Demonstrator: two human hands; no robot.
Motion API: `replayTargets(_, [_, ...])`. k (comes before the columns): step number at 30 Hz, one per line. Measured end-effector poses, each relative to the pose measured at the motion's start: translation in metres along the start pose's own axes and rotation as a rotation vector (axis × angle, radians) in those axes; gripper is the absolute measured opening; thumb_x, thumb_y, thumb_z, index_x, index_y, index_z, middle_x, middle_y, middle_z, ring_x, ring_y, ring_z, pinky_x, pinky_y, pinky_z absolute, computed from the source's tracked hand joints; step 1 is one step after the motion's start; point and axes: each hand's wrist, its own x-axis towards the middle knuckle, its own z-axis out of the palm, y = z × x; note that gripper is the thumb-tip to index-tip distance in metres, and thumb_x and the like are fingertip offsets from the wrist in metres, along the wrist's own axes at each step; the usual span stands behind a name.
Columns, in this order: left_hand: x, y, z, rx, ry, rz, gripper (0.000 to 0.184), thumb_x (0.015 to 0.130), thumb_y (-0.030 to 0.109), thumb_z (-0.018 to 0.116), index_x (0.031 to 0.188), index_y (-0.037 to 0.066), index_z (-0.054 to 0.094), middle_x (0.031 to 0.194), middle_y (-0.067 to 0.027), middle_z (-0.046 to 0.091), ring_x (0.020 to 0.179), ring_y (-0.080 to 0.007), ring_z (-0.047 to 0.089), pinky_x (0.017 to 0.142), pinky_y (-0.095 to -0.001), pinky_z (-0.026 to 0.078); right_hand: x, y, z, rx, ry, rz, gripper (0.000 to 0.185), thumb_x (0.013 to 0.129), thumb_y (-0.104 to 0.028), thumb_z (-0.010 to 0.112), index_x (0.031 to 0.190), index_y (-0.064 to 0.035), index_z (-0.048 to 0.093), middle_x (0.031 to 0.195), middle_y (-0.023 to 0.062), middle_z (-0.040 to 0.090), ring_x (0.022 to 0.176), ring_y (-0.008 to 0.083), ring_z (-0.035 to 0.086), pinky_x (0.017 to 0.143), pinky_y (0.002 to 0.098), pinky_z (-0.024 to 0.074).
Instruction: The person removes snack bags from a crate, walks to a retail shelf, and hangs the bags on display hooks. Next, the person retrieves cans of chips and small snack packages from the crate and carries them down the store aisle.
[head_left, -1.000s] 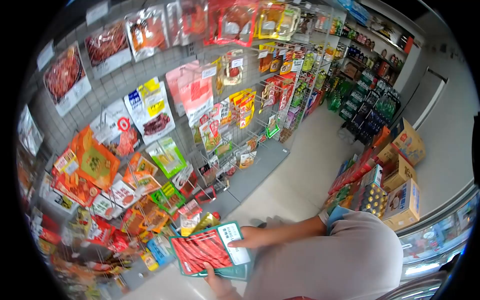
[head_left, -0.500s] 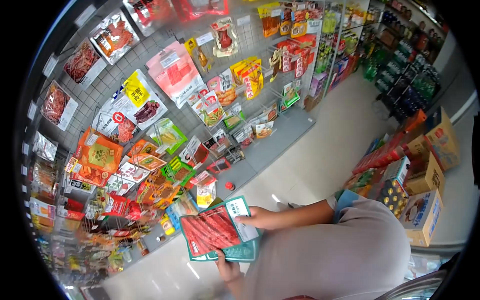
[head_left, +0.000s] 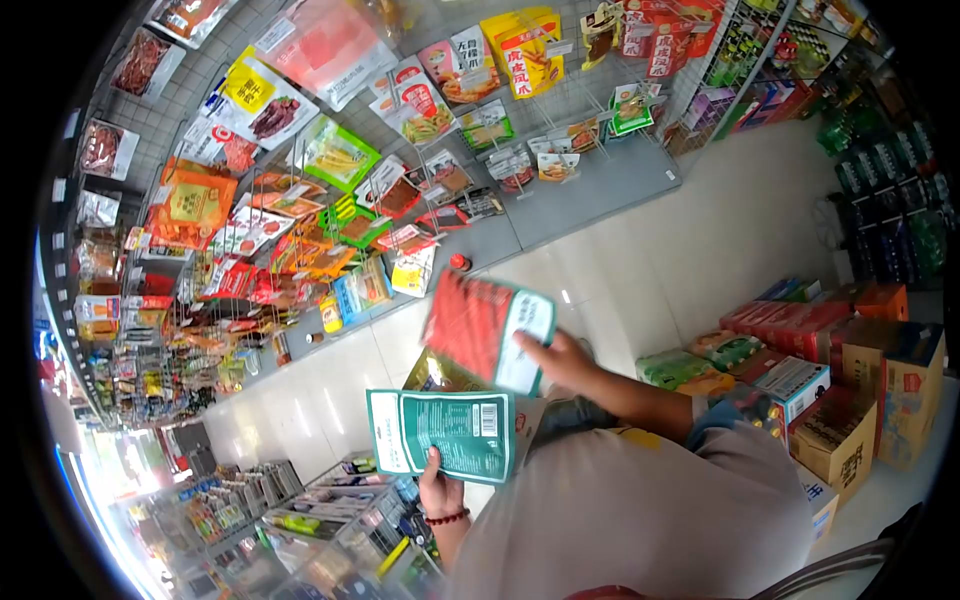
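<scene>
My right hand (head_left: pixel 558 358) grips a red jerky packet (head_left: pixel 470 318) by its white, green-edged side. The packet is slightly blurred and shows its red front. Lower down, my left hand (head_left: pixel 440 488) is closed on a green packet (head_left: pixel 445 432), thumb on top, its printed back with a barcode facing up. Part of a gold packet (head_left: pixel 430 370) shows behind the green one; I cannot tell how it is held. The red packet stands apart from the green one, farther out toward the shelf. A dark red bead bracelet (head_left: pixel 447 518) circles my left wrist.
A wire rack of hanging snack packets runs along the far side, above a grey base shelf (head_left: pixel 600 195). A red-capped item (head_left: pixel 460 262) stands on that shelf. Cardboard boxes (head_left: pixel 835 430) are stacked at the right, and stocked racks (head_left: pixel 240 510) stand at the lower left.
The two packets, held together before, are now apart. My right hand has lifted the red one up and away; the green one stays in my left hand. The view has shifted.
</scene>
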Motion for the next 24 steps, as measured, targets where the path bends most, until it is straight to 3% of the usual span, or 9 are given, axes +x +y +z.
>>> replayTargets(3, [-0.006,0.004,0.012,0.018,0.007,0.070,0.051,0.094,0.000,0.064,0.143,0.001,0.046,0.138,-0.0112,0.057,0.124,-0.0278,0.057,0.109,-0.0440,0.046,0.002,-0.031,-0.052,-0.441,0.128,-0.298,0.027,0.102,-0.023,0.062,0.116,-0.0010,0.066,0.096,0.0088,0.072,0.086,0.0129,0.067,0.077,0.0316,0.0544])
replayTargets(5, [-0.011,0.010,0.005,0.102,0.033,0.117,0.053,0.093,-0.006,0.063,0.142,0.002,0.047,0.138,-0.0103,0.057,0.125,-0.0271,0.056,0.109,-0.0431,0.044,0.006,-0.038,-0.085,-0.746,0.239,-0.441,0.025,0.099,-0.023,0.064,0.109,-0.0010,0.067,0.088,0.0169,0.071,0.076,0.0243,0.070,0.070,0.0363,0.0546])
replayTargets(7, [-0.017,0.019,0.001,0.208,0.030,0.200,0.055,0.090,-0.010,0.065,0.141,0.003,0.049,0.137,-0.0090,0.058,0.128,-0.0254,0.053,0.110,-0.0406,0.041,0.002,-0.065,-0.105,-1.043,0.171,-0.458,0.028,0.094,-0.025,0.067,0.106,-0.0002,0.067,0.089,0.0200,0.068,0.081,0.0394,0.067,0.071,0.0440,0.0538])
replayTargets(10, [-0.031,0.028,-0.004,0.470,0.031,0.340,0.056,0.087,-0.011,0.070,0.139,0.001,0.052,0.134,-0.0091,0.061,0.122,-0.0224,0.057,0.104,-0.0366,0.046,0.004,-0.080,-0.113,-1.224,0.212,-0.443,0.027,0.093,-0.028,0.067,0.095,-0.0012,0.068,0.085,0.0199,0.067,0.078,0.0418,0.064,0.067,0.0472,0.0515])
replayTargets(13, [-0.050,0.038,-0.007,1.061,0.050,0.512,0.037,0.089,-0.005,0.070,0.125,-0.004,0.063,0.121,-0.0105,0.069,0.109,-0.0185,0.064,0.095,-0.0312,0.049,0.009,-0.081,-0.099,-1.303,0.242,-0.434,0.031,0.095,-0.031,0.065,0.086,-0.0013,0.066,0.084,0.0210,0.066,0.075,0.0429,0.063,0.065,0.0500,0.0496])
replayTargets(14, [-0.057,0.038,-0.010,1.085,0.068,0.454,0.029,0.090,-0.004,0.068,0.119,-0.004,0.066,0.120,-0.0115,0.070,0.109,-0.0178,0.065,0.094,-0.0313,0.049,0.008,-0.085,-0.085,-1.340,0.188,-0.431,0.033,0.096,-0.032,0.063,0.084,-0.0016,0.064,0.083,0.0214,0.066,0.074,0.0435,0.063,0.065,0.0511,0.0493])
replayTargets(18, [-0.062,0.038,-0.046,1.400,-0.047,0.634,0.028,0.088,-0.001,0.070,0.116,0.000,0.068,0.106,-0.0148,0.071,0.098,-0.0291,0.069,0.088,-0.0339,0.051,0.004,-0.094,-0.030,-1.369,-0.115,-0.481,0.029,0.099,-0.030,0.056,0.090,-0.0038,0.066,0.083,0.0205,0.066,0.077,0.0434,0.063,0.070,0.0510,0.0500])
replayTargets(22, [-0.078,0.061,-0.033,1.284,-0.169,0.650,0.027,0.082,-0.004,0.068,0.107,0.004,0.072,0.127,-0.0175,0.058,0.112,-0.0370,0.059,0.093,-0.0419,0.049,-0.009,-0.131,0.048,-1.375,-0.324,-0.557,0.020,0.098,-0.023,0.058,0.105,-0.0104,0.072,0.085,0.0164,0.069,0.079,0.0404,0.065,0.073,0.0470,0.0513])
replayTargets(24, [-0.082,0.090,-0.011,1.658,-0.300,0.902,0.037,0.077,-0.006,0.069,0.110,0.010,0.075,0.152,-0.0213,0.041,0.138,-0.0433,0.042,0.110,-0.0462,0.040,-0.016,-0.157,0.086,-1.352,-0.486,-0.720,0.019,0.097,-0.021,0.059,0.107,-0.0116,0.073,0.085,0.0151,0.070,0.079,0.0383,0.065,0.073,0.0462,0.0519])
